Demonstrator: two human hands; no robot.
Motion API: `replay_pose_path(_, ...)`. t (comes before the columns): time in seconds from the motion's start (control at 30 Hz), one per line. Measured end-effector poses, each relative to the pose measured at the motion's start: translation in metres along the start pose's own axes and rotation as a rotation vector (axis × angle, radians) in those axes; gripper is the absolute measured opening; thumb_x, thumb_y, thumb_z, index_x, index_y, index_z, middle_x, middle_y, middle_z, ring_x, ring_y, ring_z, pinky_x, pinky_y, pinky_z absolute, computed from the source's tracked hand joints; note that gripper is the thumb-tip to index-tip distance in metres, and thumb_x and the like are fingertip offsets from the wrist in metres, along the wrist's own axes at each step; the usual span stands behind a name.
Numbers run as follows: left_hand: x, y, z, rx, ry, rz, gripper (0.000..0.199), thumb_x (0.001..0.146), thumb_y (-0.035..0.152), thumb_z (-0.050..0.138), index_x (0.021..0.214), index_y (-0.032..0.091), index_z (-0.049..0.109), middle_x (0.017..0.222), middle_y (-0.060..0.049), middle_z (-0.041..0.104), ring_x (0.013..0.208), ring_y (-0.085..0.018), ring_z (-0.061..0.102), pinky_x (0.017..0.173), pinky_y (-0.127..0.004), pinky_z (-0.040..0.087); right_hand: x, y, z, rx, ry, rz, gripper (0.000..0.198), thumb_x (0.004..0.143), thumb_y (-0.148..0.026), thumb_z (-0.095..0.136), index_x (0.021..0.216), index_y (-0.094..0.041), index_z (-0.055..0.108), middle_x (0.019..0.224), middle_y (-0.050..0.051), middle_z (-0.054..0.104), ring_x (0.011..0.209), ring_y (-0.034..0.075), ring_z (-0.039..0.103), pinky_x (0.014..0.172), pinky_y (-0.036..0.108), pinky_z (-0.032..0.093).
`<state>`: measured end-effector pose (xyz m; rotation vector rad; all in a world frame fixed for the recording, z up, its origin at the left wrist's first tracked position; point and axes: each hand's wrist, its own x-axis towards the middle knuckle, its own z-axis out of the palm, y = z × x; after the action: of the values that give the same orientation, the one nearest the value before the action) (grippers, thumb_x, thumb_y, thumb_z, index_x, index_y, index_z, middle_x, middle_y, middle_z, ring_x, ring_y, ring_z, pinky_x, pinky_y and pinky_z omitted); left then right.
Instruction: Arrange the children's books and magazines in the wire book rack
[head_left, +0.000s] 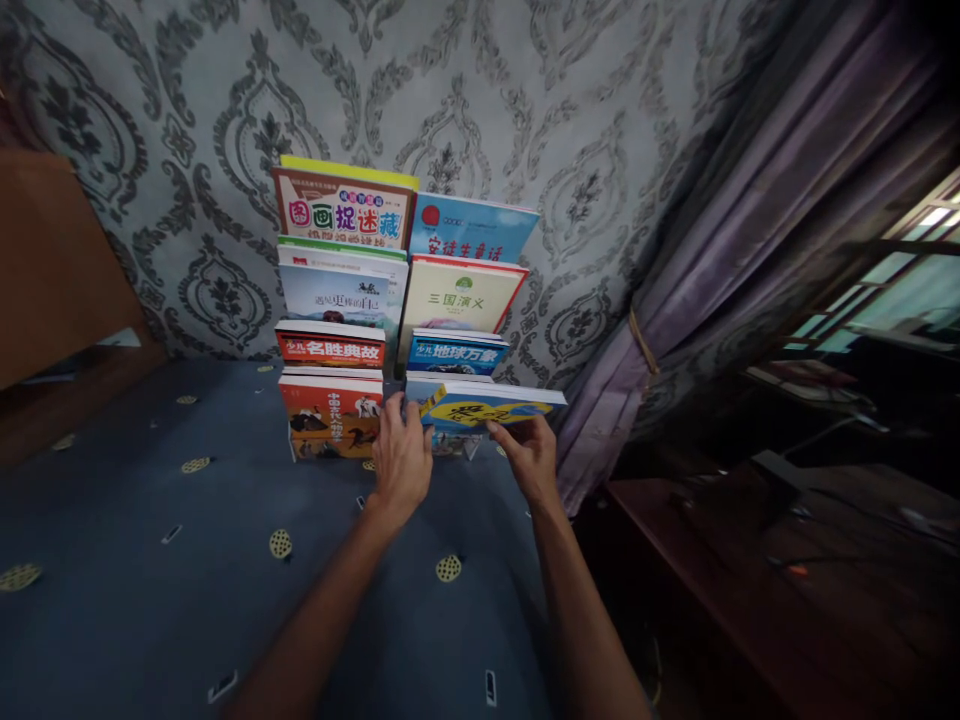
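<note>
Both hands were closed on a thin blue-and-yellow paperback book (484,405) at the lowest right tier of a stepped book display (409,300) standing on a dark blue patterned bedspread (150,560). The left hand (401,455) gripped the book's near left corner, fingers curled over the edge. The right hand (529,455) pinched its lower right edge, thumb on top. The book lay tilted almost flat, just beside a red-and-orange picture book (330,415) on the lowest left tier. Grey damask wallpaper (525,100) stood behind; a purple curtain (712,280) hung to the right.
</note>
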<state>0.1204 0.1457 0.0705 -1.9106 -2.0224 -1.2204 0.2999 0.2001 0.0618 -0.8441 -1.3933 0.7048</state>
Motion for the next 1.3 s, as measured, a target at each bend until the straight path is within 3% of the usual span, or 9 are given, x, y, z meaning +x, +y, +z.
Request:
replay_pose_path(0.3, -0.021, -0.003, -0.018, 0.054, -0.1, 0.092, 0.015, 0.097, 0.027, 0.052, 0.11, 0.02, 0.054, 0.113, -0.01, 0.058, 0.108, -0.026, 0.058, 0.086, -0.038, 0.055, -0.029, -0.009, -0.006, -0.022, 0.028, 0.036, 0.043, 0.069, -0.05, 0.085, 0.098, -0.024, 0.068, 0.091, 0.005, 0.075, 0.084, 0.025, 0.07, 0.072, 0.04, 0.061)
replay_pose_path(0.4, -0.032, -0.018, -0.024, 0.058, -0.145, 0.112, 0.013, 0.099, 0.029, 0.05, 0.107, 0.022, 0.054, 0.109, -0.008, 0.059, 0.106, -0.025, 0.057, 0.088, -0.037, 0.054, -0.043, -0.005, -0.001, -0.017, 0.014, 0.07, 0.039, 0.068, -0.05, 0.085, 0.094, -0.024, 0.069, 0.09, 0.004, 0.075, 0.075, 0.022, 0.068, 0.063, 0.036, 0.06)
replay_pose_path(0.53, -0.026, -0.058, -0.039, -0.019, -0.212, 0.227, 0.018, 0.097, 0.032, 0.053, 0.112, 0.022, 0.056, 0.121, -0.01, 0.06, 0.115, -0.025, 0.056, 0.099, -0.041, 0.05, -0.057, 0.004, 0.007, 0.005, -0.028, 0.14, 0.037, 0.068, -0.052, 0.085, 0.087, -0.023, 0.07, 0.084, 0.003, 0.075, 0.062, 0.018, 0.064, 0.049, 0.03, 0.055)
replay_pose_path(0.6, -0.013, -0.085, -0.049, -0.101, -0.248, 0.306, 0.026, 0.096, 0.034, 0.054, 0.119, 0.022, 0.056, 0.12, -0.009, 0.063, 0.117, -0.025, 0.057, 0.102, -0.042, 0.049, -0.062, 0.008, 0.008, 0.019, -0.058, 0.159, 0.036, 0.069, -0.051, 0.084, 0.088, -0.023, 0.072, 0.087, 0.004, 0.076, 0.069, 0.021, 0.068, 0.058, 0.033, 0.059)
replay_pose_path(0.7, 0.007, -0.125, -0.062, -0.107, -0.217, 0.249, 0.031, 0.099, 0.029, 0.041, 0.125, 0.02, 0.057, 0.123, -0.01, 0.067, 0.116, -0.024, 0.061, 0.101, -0.042, 0.05, -0.067, 0.011, 0.007, 0.059, -0.092, 0.176, 0.037, 0.069, -0.05, 0.084, 0.093, -0.024, 0.074, 0.096, 0.004, 0.078, 0.086, 0.026, 0.072, 0.078, 0.041, 0.062)
replay_pose_path(0.83, 0.016, -0.162, -0.063, -0.015, -0.32, 0.216, 0.04, 0.094, 0.018, 0.037, 0.127, 0.021, 0.061, 0.127, -0.009, 0.069, 0.113, -0.023, 0.066, 0.099, -0.04, 0.052, -0.072, 0.013, 0.003, 0.082, -0.115, 0.228, 0.037, 0.07, -0.05, 0.084, 0.095, -0.024, 0.074, 0.098, 0.004, 0.079, 0.086, 0.026, 0.073, 0.083, 0.043, 0.06)
replay_pose_path(1.07, 0.015, -0.183, -0.056, 0.006, -0.372, 0.261, 0.04, 0.093, 0.017, 0.037, 0.122, 0.022, 0.064, 0.123, -0.006, 0.072, 0.115, -0.021, 0.066, 0.104, -0.04, 0.051, -0.076, 0.017, 0.0, 0.089, -0.106, 0.277, 0.043, 0.068, -0.053, 0.084, 0.097, -0.024, 0.073, 0.101, 0.005, 0.079, 0.087, 0.027, 0.073, 0.085, 0.045, 0.06)
replay_pose_path(1.3, 0.023, -0.191, -0.059, -0.032, -0.425, 0.296, 0.039, 0.095, 0.019, 0.037, 0.122, 0.019, 0.064, 0.121, -0.008, 0.072, 0.113, -0.021, 0.066, 0.103, -0.039, 0.051, -0.06, 0.0, 0.012, 0.086, -0.016, 0.177, 0.04, 0.066, -0.052, 0.085, 0.092, -0.024, 0.073, 0.098, 0.004, 0.078, 0.091, 0.026, 0.072, 0.086, 0.042, 0.059)
